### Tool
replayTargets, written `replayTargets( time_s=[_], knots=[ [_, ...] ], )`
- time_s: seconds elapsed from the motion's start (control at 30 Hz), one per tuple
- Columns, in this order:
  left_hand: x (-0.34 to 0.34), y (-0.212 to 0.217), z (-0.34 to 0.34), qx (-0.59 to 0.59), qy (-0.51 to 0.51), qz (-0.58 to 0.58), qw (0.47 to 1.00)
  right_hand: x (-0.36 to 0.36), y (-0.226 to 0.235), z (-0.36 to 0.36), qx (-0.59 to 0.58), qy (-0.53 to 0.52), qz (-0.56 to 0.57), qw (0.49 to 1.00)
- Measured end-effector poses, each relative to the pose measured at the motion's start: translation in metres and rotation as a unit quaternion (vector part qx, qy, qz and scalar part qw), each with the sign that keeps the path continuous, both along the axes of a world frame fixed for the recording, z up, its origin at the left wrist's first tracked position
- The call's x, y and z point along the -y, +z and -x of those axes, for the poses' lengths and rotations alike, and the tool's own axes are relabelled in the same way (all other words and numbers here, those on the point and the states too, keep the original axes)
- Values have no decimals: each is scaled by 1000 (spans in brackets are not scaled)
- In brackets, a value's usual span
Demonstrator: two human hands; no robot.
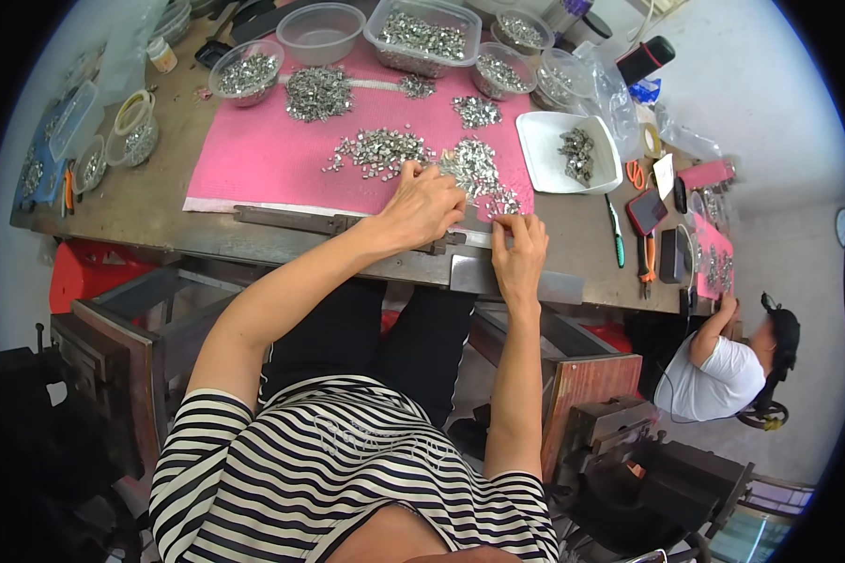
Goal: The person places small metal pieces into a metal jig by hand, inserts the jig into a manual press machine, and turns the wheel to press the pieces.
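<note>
While bent: fingers on metal pcs

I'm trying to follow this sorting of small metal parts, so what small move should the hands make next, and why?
Probably the right hand lifts the small piece pinched in its fingers at the pink mat's near edge, while the left hand draws more from the metal pieces it rests on.

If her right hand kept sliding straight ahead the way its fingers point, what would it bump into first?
Most likely the small metal pieces heaped on the pink mat just beyond the right hand; its fingertips already sit at that pile's near edge, though depth is hard to judge.
</note>
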State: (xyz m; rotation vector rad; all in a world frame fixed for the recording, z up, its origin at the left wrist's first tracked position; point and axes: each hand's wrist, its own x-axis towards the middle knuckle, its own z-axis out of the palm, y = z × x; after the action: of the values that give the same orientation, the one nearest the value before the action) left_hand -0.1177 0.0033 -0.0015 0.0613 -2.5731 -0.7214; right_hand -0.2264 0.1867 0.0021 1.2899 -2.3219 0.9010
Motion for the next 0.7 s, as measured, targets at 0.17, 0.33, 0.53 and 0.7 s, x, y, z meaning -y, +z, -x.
replayTargets(
  time_s=[0.17,0.33,0.53,0.7],
  knots=[
    [6,-2,-6,-21,-5,14,1000,2,-2,3,-29,2,-35,999],
    [29,13,-24,-2,-1,-77,997,11,9,-20,24,74,7,997],
    [44,5,-52,-3,17,-21,1000,39,10,-64,32,202,18,979],
    [45,1,-60,-5,44,33,998,43,7,-67,-39,193,-15,980]
  ],
)
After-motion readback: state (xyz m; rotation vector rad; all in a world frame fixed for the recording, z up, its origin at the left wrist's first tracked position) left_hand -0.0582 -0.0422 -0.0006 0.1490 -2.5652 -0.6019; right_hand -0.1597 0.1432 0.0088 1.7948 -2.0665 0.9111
